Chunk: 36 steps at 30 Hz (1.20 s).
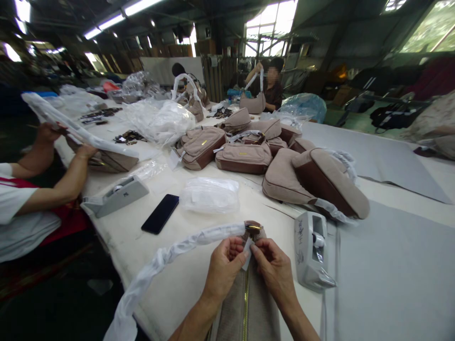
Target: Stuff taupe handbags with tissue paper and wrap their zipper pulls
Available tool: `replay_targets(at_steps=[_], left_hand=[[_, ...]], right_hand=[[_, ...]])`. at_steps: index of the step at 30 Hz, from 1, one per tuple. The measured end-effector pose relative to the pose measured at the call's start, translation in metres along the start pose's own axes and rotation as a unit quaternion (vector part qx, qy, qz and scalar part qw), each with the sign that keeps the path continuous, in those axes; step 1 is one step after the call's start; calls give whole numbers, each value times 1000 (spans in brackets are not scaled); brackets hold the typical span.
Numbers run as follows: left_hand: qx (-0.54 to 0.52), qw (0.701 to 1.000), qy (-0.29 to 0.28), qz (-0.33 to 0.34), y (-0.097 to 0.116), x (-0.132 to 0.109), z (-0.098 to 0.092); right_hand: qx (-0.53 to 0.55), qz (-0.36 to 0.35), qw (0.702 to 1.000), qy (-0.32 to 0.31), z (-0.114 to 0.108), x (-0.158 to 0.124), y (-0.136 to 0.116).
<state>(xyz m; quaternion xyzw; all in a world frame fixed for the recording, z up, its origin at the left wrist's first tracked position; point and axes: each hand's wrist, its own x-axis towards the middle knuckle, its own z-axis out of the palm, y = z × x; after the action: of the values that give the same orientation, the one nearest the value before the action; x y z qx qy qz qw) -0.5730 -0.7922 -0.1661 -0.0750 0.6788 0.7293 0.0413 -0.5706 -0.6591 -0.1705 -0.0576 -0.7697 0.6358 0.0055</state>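
Note:
A taupe handbag (263, 303) lies before me with its gold zipper (246, 303) running toward me. Its strap (159, 260) is wrapped in white film and curves off to the left from a brown tab with gold hardware (253, 227). At the zipper's far end, a small white paper tag (248, 255) is pinched between my hands. My left hand (227, 265) closes on the tag's left side, thumb and fingers together. From the right, my right hand (273, 263) has its thumb and fingertips on the tag's upper edge.
A grey tape dispenser (313, 251) stands close on my right, another (117, 194) at left. A phone (160, 214) and a stack of clear plastic bags (209, 195) lie ahead. Several handbags (243, 156) are piled beyond. Co-workers handle bags at left (39, 199) and at the back (273, 90).

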Motion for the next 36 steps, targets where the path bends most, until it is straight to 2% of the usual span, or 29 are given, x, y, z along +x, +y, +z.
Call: replay_targets(at_steps=[2, 4, 6, 8, 10, 12, 16, 20, 26, 30, 33, 36], left_hand=[[36, 999, -3, 7, 2, -1, 1], [82, 996, -4, 37, 6, -1, 2], [143, 985, 12, 97, 11, -2, 3], [197, 967, 23, 160, 13, -2, 4], [207, 961, 29, 182, 12, -3, 5], [169, 973, 29, 154, 8, -5, 5], [109, 991, 7, 76, -2, -6, 1], [80, 995, 19, 56, -5, -3, -1], [134, 980, 25, 147, -9, -3, 1], [131, 983, 34, 123, -12, -3, 2], [131, 983, 36, 124, -13, -2, 2], [143, 974, 52, 170, -15, -2, 1]], right_hand=[[-47, -41, 998, 23, -3, 1, -2], [-135, -140, 981, -5, -11, 5, -10], [-245, -245, 932, -109, -20, 14, -24], [-341, -298, 867, -209, -28, 26, -40], [-412, -308, 825, -236, -32, 38, -54], [-449, -306, 806, -234, -34, 46, -61], [-443, -287, 813, -244, -36, 49, -61], [-410, -274, 831, -257, -38, 47, -57], [-391, -264, 831, -294, -37, 52, -64], [-365, -257, 843, -300, -36, 54, -65], [-343, -266, 853, -289, -35, 53, -56], [-319, -278, 864, -272, -35, 51, -40]])
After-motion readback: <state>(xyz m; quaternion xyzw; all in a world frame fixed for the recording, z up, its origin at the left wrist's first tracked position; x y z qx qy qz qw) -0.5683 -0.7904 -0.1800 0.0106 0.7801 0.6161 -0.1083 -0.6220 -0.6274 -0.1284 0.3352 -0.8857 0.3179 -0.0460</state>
